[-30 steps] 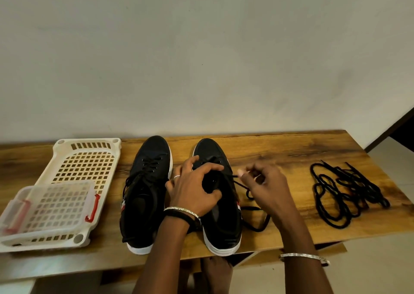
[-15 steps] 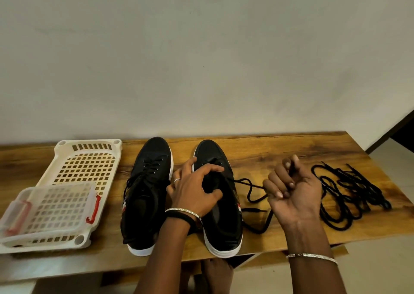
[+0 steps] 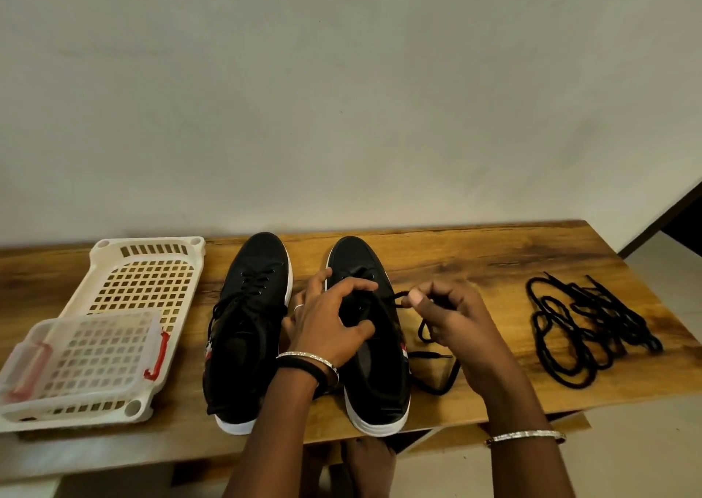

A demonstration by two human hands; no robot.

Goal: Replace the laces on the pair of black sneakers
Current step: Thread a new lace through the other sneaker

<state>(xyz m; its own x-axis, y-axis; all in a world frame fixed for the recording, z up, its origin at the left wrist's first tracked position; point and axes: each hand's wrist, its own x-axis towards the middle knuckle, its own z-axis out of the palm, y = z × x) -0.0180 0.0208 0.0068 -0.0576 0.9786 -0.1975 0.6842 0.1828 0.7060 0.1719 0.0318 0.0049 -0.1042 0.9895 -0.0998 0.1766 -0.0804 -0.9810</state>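
The right-hand sneaker [image 3: 374, 368] stands on the desk [image 3: 475, 262], just beside its laced twin [image 3: 247, 307]; the left hand [image 3: 334, 323] arches over its tongue, grip curled round the upper; the right hand [image 3: 452, 319], wrist bent inward, pinches the loose lace [image 3: 397, 299], apparently between thumb and forefinger; spare laces [image 3: 585, 326] lie well apart on the right

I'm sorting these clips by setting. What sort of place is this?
Probably a room in a home rather than a workshop: a wood-grain tabletop stands against a plain painted wall, and a cream perforated plastic basket sits on it beside a pair of black sneakers.
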